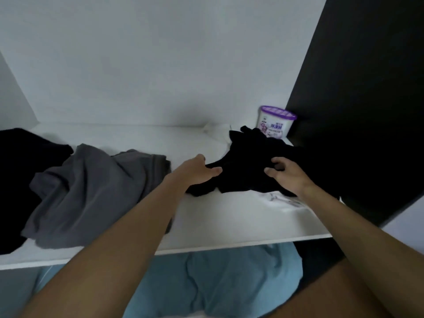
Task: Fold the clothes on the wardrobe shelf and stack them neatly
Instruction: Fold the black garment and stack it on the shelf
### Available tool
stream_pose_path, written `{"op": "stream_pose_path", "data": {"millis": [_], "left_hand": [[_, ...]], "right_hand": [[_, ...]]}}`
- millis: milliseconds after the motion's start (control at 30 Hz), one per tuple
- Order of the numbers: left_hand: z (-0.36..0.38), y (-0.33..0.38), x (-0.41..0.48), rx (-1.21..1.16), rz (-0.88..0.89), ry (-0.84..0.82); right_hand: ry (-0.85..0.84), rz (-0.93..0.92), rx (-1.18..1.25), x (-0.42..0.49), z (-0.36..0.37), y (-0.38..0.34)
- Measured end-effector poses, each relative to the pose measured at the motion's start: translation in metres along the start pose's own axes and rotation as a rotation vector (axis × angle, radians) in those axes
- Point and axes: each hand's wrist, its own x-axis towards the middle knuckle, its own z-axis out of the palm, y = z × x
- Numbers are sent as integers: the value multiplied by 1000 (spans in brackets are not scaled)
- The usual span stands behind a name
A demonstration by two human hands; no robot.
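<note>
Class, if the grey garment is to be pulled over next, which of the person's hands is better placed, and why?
Left. The left hand grips the black garment at its edge nearest the grey garment; the right hand grips it farther right.

The black garment [250, 161] covers most of a white cloth [283, 200]. A second dark cloth [20, 180] runs off the left edge. On the tub [276, 123] the label is too small to read. The shelf [229, 221] and my arms [128, 237] hide part of the blue fabric [220, 285] below.
</note>
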Motion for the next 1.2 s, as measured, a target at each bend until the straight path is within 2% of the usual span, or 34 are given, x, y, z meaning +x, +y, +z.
{"op": "stream_pose_path", "data": {"millis": [100, 200, 267, 333, 467, 567, 700, 800, 867, 967, 1033, 1100, 1167, 1200], "left_hand": [[21, 23, 27, -74, -103, 11], [33, 50, 53, -220, -144, 29], [34, 69, 67, -287, -155, 60], [35, 82, 82, -280, -139, 83], [36, 98, 97, -178, -14, 217], [29, 111, 87, -287, 32, 335], [2, 134, 61, -393, 145, 446], [-20, 152, 32, -466, 281, 419], [-34, 164, 6, -568, 428, 353], [-55, 173, -31, -614, 571, 326], [-66, 166, -49, -596, 579, 342], [-73, 149, -67, -541, 544, 360], [-77, 125, -85, -445, 497, 312], [-77, 114, -94, -357, 472, 273]], "right_hand": [[-65, -98, 85, 24, -2, 5], [-210, -211, -11, 40, 3, 15], [-226, -295, -81, 46, 10, 25], [-224, -334, -31, 50, 11, 33], [-224, -319, 177, 52, 10, 45], [-192, -306, 244, 52, 11, 49], [-86, -229, 539, 55, -4, 44], [95, -325, 426, 60, -29, 29], [48, -410, 259, 64, -43, 11], [-91, -389, 141, 62, -62, -21], [-21, -320, 275, 52, -75, -43], [60, -247, 628, 33, -91, -71], [52, -270, 942, 5, -106, -106], [49, -305, 1024, -10, -111, -124]]}}
